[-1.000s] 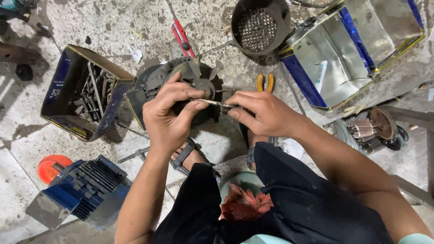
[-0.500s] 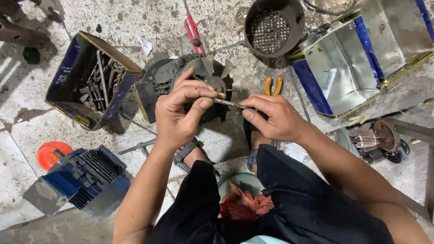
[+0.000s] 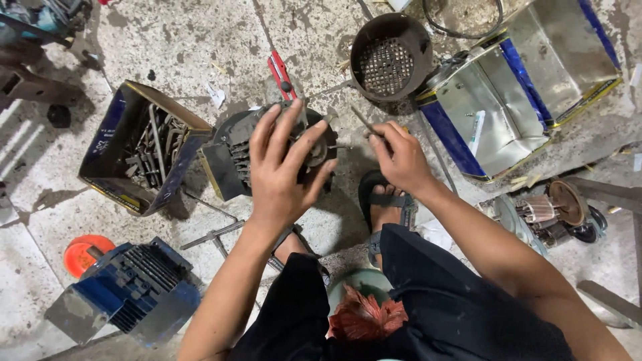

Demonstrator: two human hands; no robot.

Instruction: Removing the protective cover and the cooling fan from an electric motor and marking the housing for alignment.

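A dark grey electric motor housing (image 3: pixel 231 157) lies on the stained concrete floor in front of me. My left hand (image 3: pixel 284 170) rests on top of it with fingers spread, covering its round end. My right hand (image 3: pixel 398 157) hovers just right of the motor, pinching a thin metal rod or long bolt (image 3: pixel 364 122) that points up and to the left. My sandalled feet (image 3: pixel 384 204) sit below the motor.
An open blue tin of metal tools (image 3: pixel 144 150) stands left of the motor. Red-handled pliers (image 3: pixel 281 73) and a round perforated fan cover (image 3: pixel 388 57) lie behind it. A cut-open shiny tin (image 3: pixel 521 87) sits far right, a copper-wound rotor (image 3: pixel 548 210) right, a blue motor (image 3: pixel 127 291) near left.
My left hand let go of the thin rod and opened flat over the motor. My right hand kept the rod and drew it away to the right.
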